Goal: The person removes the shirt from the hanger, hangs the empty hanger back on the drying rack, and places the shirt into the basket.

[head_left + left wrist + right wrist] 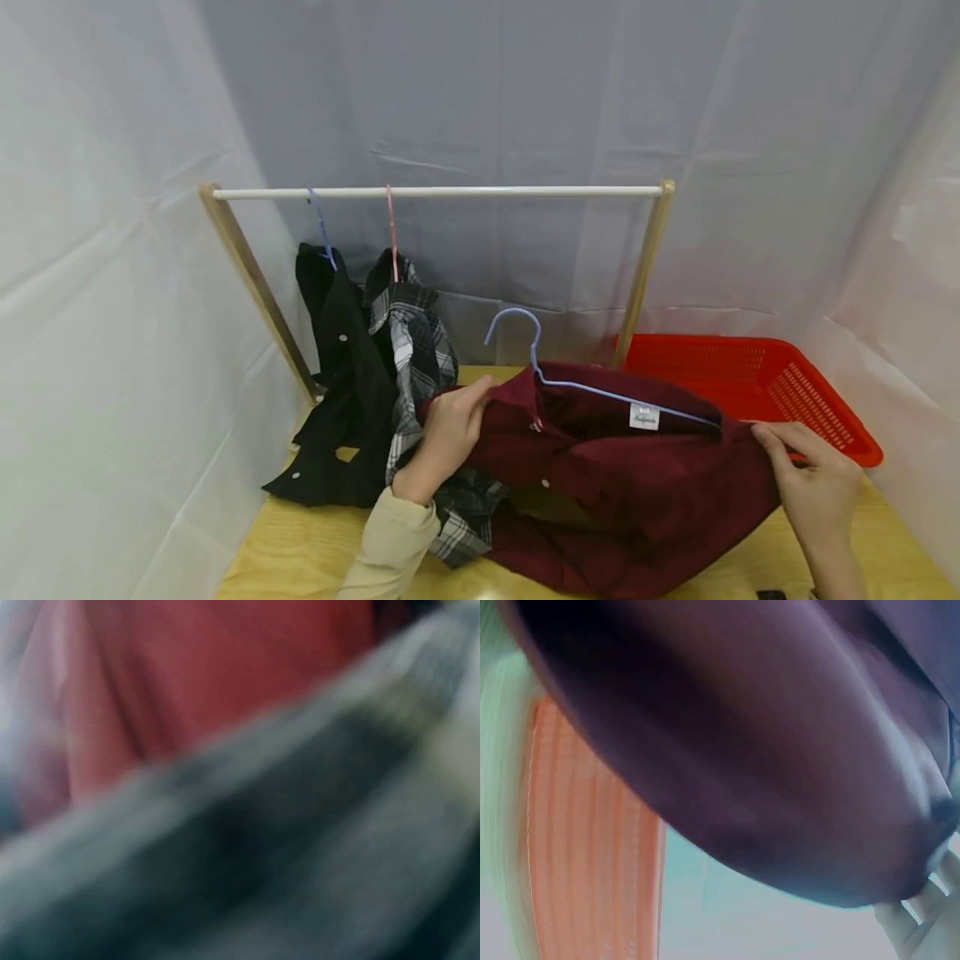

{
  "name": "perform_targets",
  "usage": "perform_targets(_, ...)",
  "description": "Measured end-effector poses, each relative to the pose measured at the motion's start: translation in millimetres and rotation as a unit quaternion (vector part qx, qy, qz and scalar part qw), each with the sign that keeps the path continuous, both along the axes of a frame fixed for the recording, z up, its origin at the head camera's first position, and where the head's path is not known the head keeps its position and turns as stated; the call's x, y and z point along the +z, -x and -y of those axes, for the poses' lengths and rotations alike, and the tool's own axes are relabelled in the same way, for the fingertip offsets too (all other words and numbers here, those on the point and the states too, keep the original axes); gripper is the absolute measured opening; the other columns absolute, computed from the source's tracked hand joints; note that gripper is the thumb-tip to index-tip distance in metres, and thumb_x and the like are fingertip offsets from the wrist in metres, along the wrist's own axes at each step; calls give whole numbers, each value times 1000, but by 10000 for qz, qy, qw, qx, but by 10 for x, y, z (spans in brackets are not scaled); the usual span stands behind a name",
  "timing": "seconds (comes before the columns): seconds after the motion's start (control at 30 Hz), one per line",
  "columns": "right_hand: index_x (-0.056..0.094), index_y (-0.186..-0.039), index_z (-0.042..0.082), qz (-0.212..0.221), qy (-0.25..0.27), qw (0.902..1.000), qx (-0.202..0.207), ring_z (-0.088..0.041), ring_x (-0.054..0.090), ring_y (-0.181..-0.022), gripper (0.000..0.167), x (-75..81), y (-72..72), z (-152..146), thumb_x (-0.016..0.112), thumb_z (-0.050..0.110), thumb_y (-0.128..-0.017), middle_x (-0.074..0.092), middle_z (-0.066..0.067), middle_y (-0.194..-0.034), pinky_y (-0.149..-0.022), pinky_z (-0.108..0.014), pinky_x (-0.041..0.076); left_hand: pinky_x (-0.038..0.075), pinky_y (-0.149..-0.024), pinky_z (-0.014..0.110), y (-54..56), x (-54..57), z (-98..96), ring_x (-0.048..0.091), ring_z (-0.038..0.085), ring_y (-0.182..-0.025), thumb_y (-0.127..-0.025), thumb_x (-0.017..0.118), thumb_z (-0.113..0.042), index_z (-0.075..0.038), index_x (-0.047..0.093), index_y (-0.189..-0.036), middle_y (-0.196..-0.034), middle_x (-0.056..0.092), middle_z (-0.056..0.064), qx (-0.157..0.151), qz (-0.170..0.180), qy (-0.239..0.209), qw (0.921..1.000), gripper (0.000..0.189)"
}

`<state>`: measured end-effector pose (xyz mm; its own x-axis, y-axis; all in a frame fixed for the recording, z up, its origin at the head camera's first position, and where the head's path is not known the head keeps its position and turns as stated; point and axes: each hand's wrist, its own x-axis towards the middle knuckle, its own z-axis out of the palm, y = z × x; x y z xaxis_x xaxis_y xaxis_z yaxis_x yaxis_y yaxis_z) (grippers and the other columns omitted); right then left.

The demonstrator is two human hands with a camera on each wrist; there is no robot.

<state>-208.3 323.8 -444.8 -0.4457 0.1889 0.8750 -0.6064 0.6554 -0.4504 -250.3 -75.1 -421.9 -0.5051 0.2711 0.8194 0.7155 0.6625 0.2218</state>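
A maroon shirt (645,475) with a white neck label is held up in front of the rack. Inside its collar sits a blue hanger (592,388), the hook free above the neckline. My left hand (453,429) grips the shirt's left shoulder area near the hanger; the fingertips are partly hidden. At the opposite shoulder my right hand (817,475) pinches the cloth between thumb and fingers. Blurred plaid cloth (225,847) covers much of the left wrist view, with the shirt (225,667) behind it. Fingers (896,922) touch the shirt's edge in the right wrist view.
A rack with a white rail (525,192) and wooden legs stands behind. From it hang a black garment (348,350) and a grey plaid shirt (431,358), close beside my left arm. A red basket (817,392) lies at the right on the wooden table (292,550).
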Motion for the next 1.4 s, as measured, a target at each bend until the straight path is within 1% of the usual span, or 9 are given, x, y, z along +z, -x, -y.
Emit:
perform_targets(0.23, 81, -97, 7, 698, -469, 9955, -440, 30, 50, -85, 16, 3, -1, -33, 81, 0, -83, 58, 45, -101, -69, 1, 39, 55, -60, 36, -18, 36, 41, 71, 20, -73, -98, 61, 1, -8, 70, -104, -88, 74, 6, -209, 107, 1, 9997, 15)
perform_targets(0.47, 76, -118, 7, 99, -445, 9989, -94, 18, 56, -98, 25, 135, -27, 223, 72, 14, -95, 73, -5, -101, -85, -2, 39, 53, -58, 36, -25, 26, -21, 69, 20, -69, -96, 62, 2, -7, 68, -101, -81, 71, 6, -158, -47, 37, 9999, 12)
perform_targets(0.57, 78, -113, 7, -308, -641, 9974, -105, 11, 58, -101, 25, 178, -34, 322, 76, 20, -92, 72, -14, -96, -89, -3, 37, 53, -58, 35, -27, 24, -42, 69, 19, -69, -97, 62, 1, -7, 66, -100, -79, 70, 5, -188, -45, 100, 9998, 10)
perform_targets(0.67, 81, -105, 10, -358, -761, 9956, -412, 14, 58, -94, 20, 205, -48, 356, 81, 15, -86, 75, -12, -92, -72, 0, 35, 52, -58, 34, -36, 25, -45, 68, 18, -68, -97, 62, 0, -8, 66, -99, -78, 69, 4, -247, -64, 73, 9996, 9)
perform_targets(0.8, 82, -104, 15, 239, -1072, 9901, -879, 5, 58, -68, 23, 212, -86, 312, 82, 9, -81, 76, -6, -91, -46, -8, 23, 50, -56, 33, -55, 26, -34, 66, 17, -64, -96, 64, 0, -8, 66, -96, -75, 67, 3, -333, -96, 71, 9994, 9)
perform_targets(0.93, 80, -110, 20, 1000, -1270, 9810, -1076, -9, 46, -49, 25, 194, -125, 291, 79, 15, -85, 76, -5, -100, -40, -20, 24, 50, -56, 31, -76, 35, -27, 65, 17, -64, -97, 63, 0, -8, 66, -96, -74, 66, 3, -395, -29, -4, 9992, 10)
perform_targets(1.17, 68, -129, 8, 2879, -1123, 9453, -1045, -48, 65, -75, 40, 188, -134, 277, 47, 32, -106, 73, -24, -95, -62, -60, 47, 51, -58, 32, -104, 58, -46, 68, 16, -68, -96, 63, 1, -9, 67, -97, -79, 69, 3, -531, -18, -47, 9986, 10)
perform_targets(1.27, 68, -126, 3, 2985, -966, 9449, -935, -53, 65, -84, 42, 148, -119, 286, 42, 29, -107, 72, -26, -93, -69, -65, 45, 52, -59, 32, -107, 53, -49, 67, 16, -68, -97, 62, 1, -9, 67, -97, -79, 69, 3, -540, 19, -65, 9985, 11)
perform_targets(1.4, 67, -87, 6, 2569, -762, 9580, -1019, -43, 60, -67, 36, 140, -96, 338, 44, 26, -106, 58, -16, -66, -60, -51, 41, 51, -59, 31, -112, 42, -52, 67, 15, -67, -98, 61, 1, -9, 67, -96, -77, 69, 3, -535, 143, -96, 9984, 12)
